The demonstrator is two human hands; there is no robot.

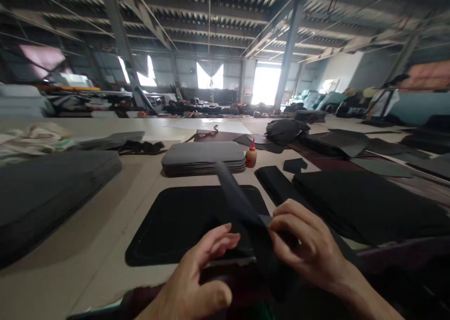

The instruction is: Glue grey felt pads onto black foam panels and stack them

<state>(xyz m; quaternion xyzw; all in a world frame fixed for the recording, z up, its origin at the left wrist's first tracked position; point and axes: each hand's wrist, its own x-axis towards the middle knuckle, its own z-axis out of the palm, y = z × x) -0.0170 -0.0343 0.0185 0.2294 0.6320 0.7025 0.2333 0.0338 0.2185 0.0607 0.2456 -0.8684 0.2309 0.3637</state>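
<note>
- Right hand (309, 249) pinched the dark strip (235, 198), long axis rising away, tip tilted left
- Left hand (200, 273) hovered beside, fingers loosely curled, holding nothing, above the black panel (168, 231)

Bare tabletop (133, 188) open left of black mat (176, 226), up to grey foam slab (49, 193). Ahead, grey pad stack (204, 158) and glue bottle (251, 156) block far edge. Right side crowded: black strips (277, 184), fabric pile (369, 202). Narrow gap between mat and strips.
</note>
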